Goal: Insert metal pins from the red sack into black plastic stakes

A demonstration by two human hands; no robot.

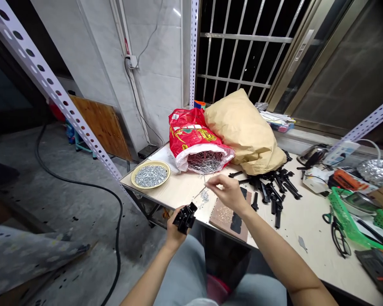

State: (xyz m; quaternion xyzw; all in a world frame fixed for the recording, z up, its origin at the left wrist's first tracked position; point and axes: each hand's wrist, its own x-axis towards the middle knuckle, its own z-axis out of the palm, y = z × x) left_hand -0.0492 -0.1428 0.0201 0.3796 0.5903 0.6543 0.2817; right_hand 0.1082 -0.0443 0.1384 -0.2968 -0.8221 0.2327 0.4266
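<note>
My left hand (175, 231) is closed around several black plastic parts (185, 217), held in a bunch just off the table's front edge. Above and to the right, my right hand (225, 192) pinches a thin metal rod (200, 192), its tip pointing down-left toward the black parts. Under the rod lies a small pile of tiny silvery pieces (204, 196) on the table. A brown board (221, 216) with dark pads rests beneath my right forearm and wrist. Farther back, a red bag (191, 135) lies with its mouth open, full of thin metal rods (207, 161).
A yellow bowl (167, 175) of small metal pieces stands at the table's left corner. Behind are a large tan sack (242, 127) and scattered black plastic parts (276, 191). At right sit scissors (328, 216), glasses (340, 240) and a green basket (341, 208). A perforated post (64, 100) slants at left.
</note>
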